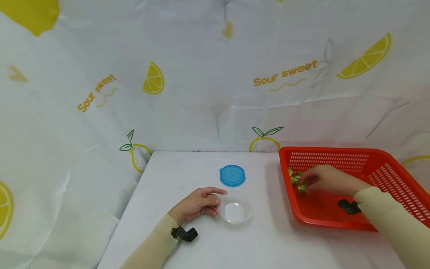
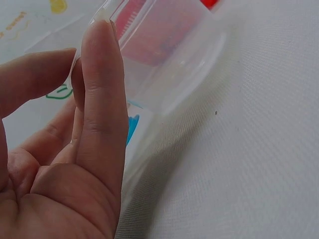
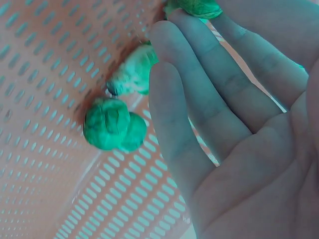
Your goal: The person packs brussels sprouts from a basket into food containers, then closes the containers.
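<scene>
My left hand (image 1: pixel 200 203) pinches the rim of a clear plastic container (image 1: pixel 234 213) on the white table, with the thumb and fingers at its left side. In the left wrist view the container's see-through wall (image 2: pixel 164 45) rises beyond the fingers. A blue lid (image 1: pixel 232 176) lies flat just behind the container. Inside a red plastic basket (image 1: pixel 336 218), my right hand (image 1: pixel 327 180) reaches down at the left wall. Its thumb and fingertips pinch a Brussels sprout (image 3: pixel 199 7), partly cut off by the frame's edge. Several other Brussels sprouts (image 3: pixel 107 124) lie beside the fingers.
The basket with slotted walls takes up the right of the white table (image 1: pixel 268 243). Behind the table hangs a white cloth (image 1: pixel 201 93) printed with lemons. Each wrist wears a dark strap device (image 1: pixel 184 234).
</scene>
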`<state>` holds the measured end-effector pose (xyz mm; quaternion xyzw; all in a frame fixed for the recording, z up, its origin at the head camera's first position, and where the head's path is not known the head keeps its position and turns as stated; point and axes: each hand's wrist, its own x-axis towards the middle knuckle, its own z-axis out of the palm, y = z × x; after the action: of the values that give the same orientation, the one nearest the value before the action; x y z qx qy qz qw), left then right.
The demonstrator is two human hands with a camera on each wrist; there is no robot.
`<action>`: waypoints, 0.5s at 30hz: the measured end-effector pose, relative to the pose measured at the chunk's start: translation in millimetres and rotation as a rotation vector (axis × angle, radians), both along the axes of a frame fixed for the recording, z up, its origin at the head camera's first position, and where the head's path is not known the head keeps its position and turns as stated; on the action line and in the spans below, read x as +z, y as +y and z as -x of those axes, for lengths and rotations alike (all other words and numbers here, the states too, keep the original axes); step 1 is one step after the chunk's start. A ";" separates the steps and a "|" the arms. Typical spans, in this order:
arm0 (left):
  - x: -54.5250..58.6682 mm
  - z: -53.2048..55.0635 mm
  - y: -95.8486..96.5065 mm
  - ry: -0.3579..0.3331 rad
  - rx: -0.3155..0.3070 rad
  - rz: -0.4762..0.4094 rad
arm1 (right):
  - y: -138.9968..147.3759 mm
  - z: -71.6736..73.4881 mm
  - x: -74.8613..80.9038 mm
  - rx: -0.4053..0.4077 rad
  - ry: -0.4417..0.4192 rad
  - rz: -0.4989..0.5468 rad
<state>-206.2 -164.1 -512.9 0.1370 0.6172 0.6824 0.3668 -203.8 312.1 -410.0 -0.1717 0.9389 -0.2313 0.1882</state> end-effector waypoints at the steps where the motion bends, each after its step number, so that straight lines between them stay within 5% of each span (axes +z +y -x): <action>1: 0.2 0.1 -0.6 -0.002 0.002 0.001 | 1.5 -1.3 2.0 -0.003 0.008 -0.003; 15: 3.3 -2.2 -1.5 -0.004 -0.003 -0.017 | 5.7 -30.4 33.4 -0.092 0.119 -0.025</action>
<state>-204.0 -165.7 -509.6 0.1397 0.6106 0.6872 0.3679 -173.4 317.8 -376.6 -0.1392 0.9582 -0.2173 0.1233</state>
